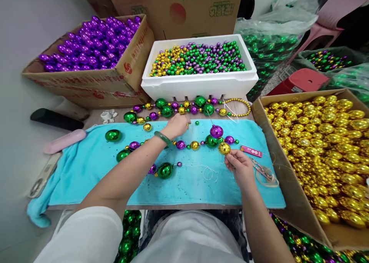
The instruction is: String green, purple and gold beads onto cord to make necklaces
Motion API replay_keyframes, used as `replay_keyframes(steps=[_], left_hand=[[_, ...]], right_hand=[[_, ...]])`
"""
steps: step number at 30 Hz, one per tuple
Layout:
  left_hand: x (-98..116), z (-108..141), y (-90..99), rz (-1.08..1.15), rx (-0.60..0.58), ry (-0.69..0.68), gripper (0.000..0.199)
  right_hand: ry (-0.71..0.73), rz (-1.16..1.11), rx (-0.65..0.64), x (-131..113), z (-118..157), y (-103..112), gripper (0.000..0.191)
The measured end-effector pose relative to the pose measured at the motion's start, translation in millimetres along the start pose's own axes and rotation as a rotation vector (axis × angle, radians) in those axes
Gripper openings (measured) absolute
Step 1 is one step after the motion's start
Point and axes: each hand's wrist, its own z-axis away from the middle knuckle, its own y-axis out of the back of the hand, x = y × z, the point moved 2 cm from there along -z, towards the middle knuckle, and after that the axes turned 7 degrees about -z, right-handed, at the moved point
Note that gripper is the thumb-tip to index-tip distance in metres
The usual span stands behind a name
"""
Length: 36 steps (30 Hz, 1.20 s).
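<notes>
My right hand (238, 165) pinches a gold ball (224, 148) over the turquoise towel (184, 190). Just above that ball is a purple ball (216, 131), with a thin string rising from it. My left hand (178, 125) reaches over the towel's back edge, fingers closed around a tiny gold bead at the fingertips, near a small loose green bead (197, 123). A strand with green, purple and gold balls (194, 145) runs beneath my left forearm. Nearer me, a large green ball (165, 170) has a small purple bead (179, 164) and loose white string beside it.
Behind the towel lies a finished-looking bead strand (193, 109). A white foam box (198, 82) of small beads stands behind it. Cardboard boxes hold purple balls (89, 44) at left and gold balls (323, 147) at right. A pink-labelled cutter (251, 151) lies at the towel's right.
</notes>
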Motion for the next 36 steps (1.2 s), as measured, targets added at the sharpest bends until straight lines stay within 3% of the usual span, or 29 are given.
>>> replay_keyframes(steps=[6, 8, 10, 13, 16, 24, 36], left_hand=[[0, -10, -5.7, 0.055, 0.019, 0.054, 0.026], [-1, -7, -1.4, 0.187, 0.053, 0.067, 0.03], [0, 1, 3.5, 0.578, 0.083, 0.098, 0.033], [4, 22, 8.7, 1.362, 0.073, 0.132, 0.032], [10, 41, 11.7, 1.726, 0.034, 0.129, 0.028], [14, 57, 14.4, 1.947, 0.018, 0.164, 0.02], [6, 64, 12.5, 1.97, 0.039, 0.092, 0.024]], right_hand=[[-0.004, 0.031, 0.02, 0, -1, 0, 0.024], [-0.007, 0.046, 0.031, 1, 0, 1, 0.025], [-0.022, 0.061, 0.037, 2, 1, 0, 0.025], [-0.058, 0.075, 0.019, 3, 3, -4, 0.024], [-0.081, 0.098, -0.005, 2, 5, -10, 0.022], [-0.093, 0.15, -0.034, 0, 10, -22, 0.022], [-0.107, 0.181, -0.034, -1, 12, -27, 0.025]])
